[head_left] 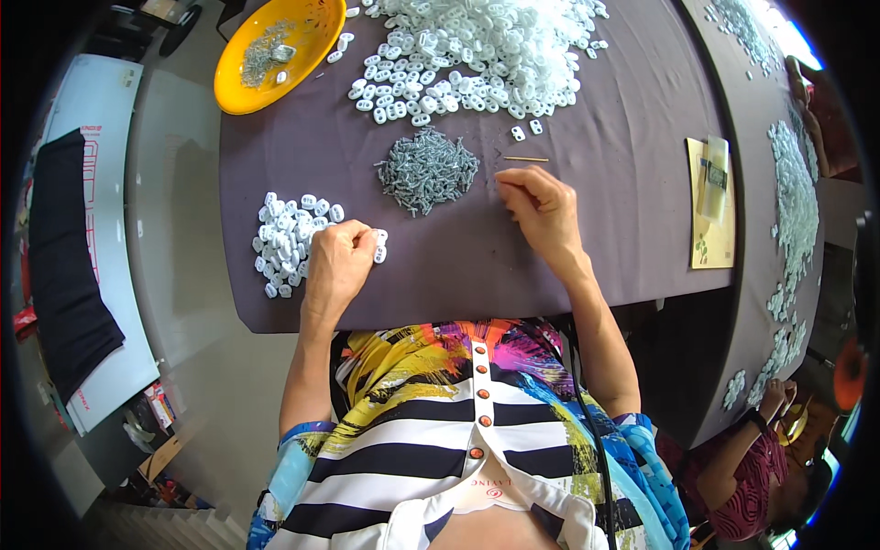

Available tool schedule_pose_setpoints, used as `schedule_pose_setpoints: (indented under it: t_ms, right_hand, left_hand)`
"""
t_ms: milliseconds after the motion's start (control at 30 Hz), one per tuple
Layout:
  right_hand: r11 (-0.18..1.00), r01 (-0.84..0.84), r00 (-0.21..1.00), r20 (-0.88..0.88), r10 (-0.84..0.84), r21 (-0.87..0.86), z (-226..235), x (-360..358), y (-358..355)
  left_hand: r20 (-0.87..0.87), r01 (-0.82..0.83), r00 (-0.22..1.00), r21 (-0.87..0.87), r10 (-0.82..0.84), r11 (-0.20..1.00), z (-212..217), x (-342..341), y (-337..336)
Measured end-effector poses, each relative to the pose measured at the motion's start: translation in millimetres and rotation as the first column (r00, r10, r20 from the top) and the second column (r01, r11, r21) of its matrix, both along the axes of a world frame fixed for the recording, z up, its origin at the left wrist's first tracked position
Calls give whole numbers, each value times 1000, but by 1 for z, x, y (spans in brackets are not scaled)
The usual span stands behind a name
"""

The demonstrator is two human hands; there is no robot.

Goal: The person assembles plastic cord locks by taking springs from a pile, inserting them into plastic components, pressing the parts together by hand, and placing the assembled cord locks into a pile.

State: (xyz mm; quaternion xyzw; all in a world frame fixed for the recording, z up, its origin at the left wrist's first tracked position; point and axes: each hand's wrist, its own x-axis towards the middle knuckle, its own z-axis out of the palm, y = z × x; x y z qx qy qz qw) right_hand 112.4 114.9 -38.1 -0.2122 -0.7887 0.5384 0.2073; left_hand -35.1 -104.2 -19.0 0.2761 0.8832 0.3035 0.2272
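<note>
Near screws (428,172), left hand (341,263) and right hand (543,206) closed, contents unclear
White plastic batch (284,243) leftward seems done; larger heap (477,50) beyond remains

Surface (642,211): dark purplish grey, rounded front corner
Floor (174,238): pale grey, at left
Second table (744,312): right side, dark-topped
Light (799,38): bright glare, upper right

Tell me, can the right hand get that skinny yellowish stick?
Probably yes: the thin yellowish stick lies on the dark tablecloth just beyond the right hand, and nothing seems to block the way. Whether those fingers already pinch something small, I can't tell.
</note>
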Motion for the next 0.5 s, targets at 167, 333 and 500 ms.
schedule_pose_setpoints:
  t_ms: [167,333,500]
  right_hand:
    - [954,23,999,30,-34,300,3,-12,9]
    - [878,4,999,31,-22,478,0,-36,-4]
    - [864,-67,990,139,-3,499,2,-41,-2]
  left_hand:
    - [-44,-48,998,-77,45,996,8,-10,-6]
    - [-248,-21,968,105,47,994,16,2,9]
    - [-228,97,970,39,-85,995,4,15,9]
